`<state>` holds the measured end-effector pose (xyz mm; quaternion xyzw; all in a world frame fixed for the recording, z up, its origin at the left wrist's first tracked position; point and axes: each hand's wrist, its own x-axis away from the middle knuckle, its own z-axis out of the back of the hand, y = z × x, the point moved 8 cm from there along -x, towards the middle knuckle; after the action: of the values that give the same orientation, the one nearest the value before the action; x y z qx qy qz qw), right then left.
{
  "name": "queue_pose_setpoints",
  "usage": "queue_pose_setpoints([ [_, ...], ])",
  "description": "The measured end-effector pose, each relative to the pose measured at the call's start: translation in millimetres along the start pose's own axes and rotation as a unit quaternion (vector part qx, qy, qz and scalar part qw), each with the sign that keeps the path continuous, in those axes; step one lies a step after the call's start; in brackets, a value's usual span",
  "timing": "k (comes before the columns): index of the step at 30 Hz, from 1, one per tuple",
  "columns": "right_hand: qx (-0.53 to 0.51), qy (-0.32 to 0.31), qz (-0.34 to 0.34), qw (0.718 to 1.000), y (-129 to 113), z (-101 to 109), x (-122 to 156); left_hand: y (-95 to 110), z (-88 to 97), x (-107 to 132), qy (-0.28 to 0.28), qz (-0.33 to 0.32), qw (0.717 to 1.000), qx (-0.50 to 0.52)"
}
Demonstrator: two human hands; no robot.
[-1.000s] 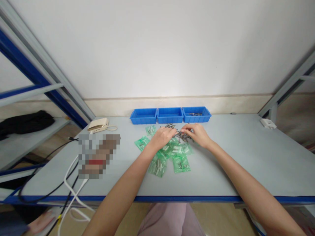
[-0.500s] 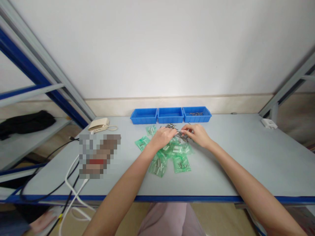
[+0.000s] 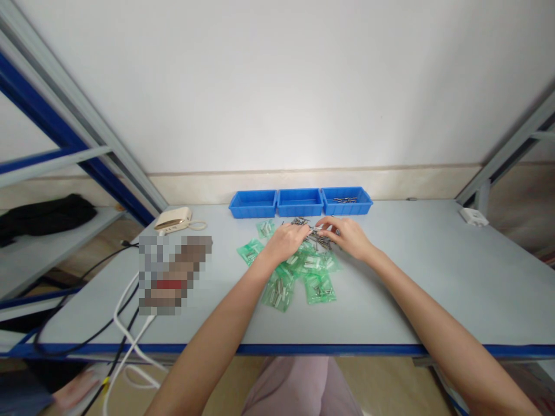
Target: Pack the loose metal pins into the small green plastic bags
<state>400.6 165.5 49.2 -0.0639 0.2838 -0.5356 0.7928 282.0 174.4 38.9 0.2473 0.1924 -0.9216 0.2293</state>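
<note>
On the pale counter, metal pins lie heaped at mid-back among green plastic bags, below blue bins. Your left hand and right hand touch the heap; neither grip's hold is clear.

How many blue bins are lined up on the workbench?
3. They stand side by side along the back edge of the workbench: the left blue bin, the middle blue bin and the right blue bin, which holds metal pins. None appear hidden.
</note>
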Motion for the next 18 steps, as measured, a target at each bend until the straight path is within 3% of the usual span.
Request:
queue_pose_setpoints([
  [7,0.022,0.009,0.027,0.999,-4.8,1.8,0.6,0.1,-1.3,-0.4,-0.001,0.0,1.0,-0.007],
  [18,-0.011,-0.009,-0.006,1.0,-2.9,-3.3,-0.9,2.4,4.6,-0.7,0.004,-0.016,1.0,-0.009],
])
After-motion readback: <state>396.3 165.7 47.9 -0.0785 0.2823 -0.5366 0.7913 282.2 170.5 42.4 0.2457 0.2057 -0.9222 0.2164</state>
